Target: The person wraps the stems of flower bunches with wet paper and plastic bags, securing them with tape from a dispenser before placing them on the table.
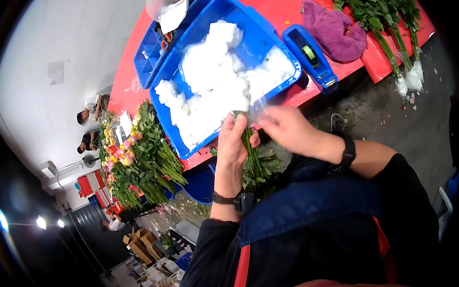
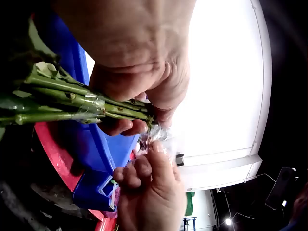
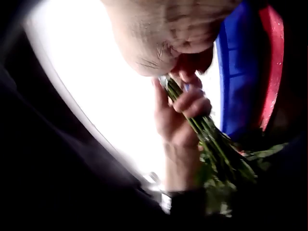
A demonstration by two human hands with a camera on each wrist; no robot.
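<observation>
My left hand (image 1: 232, 141) grips a bundle of green leafy stems (image 2: 72, 101) near their cut ends, with a clear band round them in the left wrist view. My right hand (image 1: 292, 131) pinches thin clear plastic (image 2: 161, 137) at those ends, its thumb and fingers close to the left fingertips. Leaves of the bundle (image 1: 260, 167) hang down toward my body. Just beyond both hands, a blue tray (image 1: 258, 28) holds wads of white cotton-like material (image 1: 211, 63). In the right wrist view, the right hand (image 3: 168, 38) partly hides the stem ends.
A blue tape dispenser (image 1: 312, 59) and a purple cloth (image 1: 332, 31) lie right of the tray on the red table (image 1: 280, 7). Bunches with white-wrapped ends (image 1: 412, 79) overhang the far right edge. Roses (image 1: 121, 155) lie at left. Scissors (image 1: 166, 40) rest in a blue divided box (image 1: 148, 58).
</observation>
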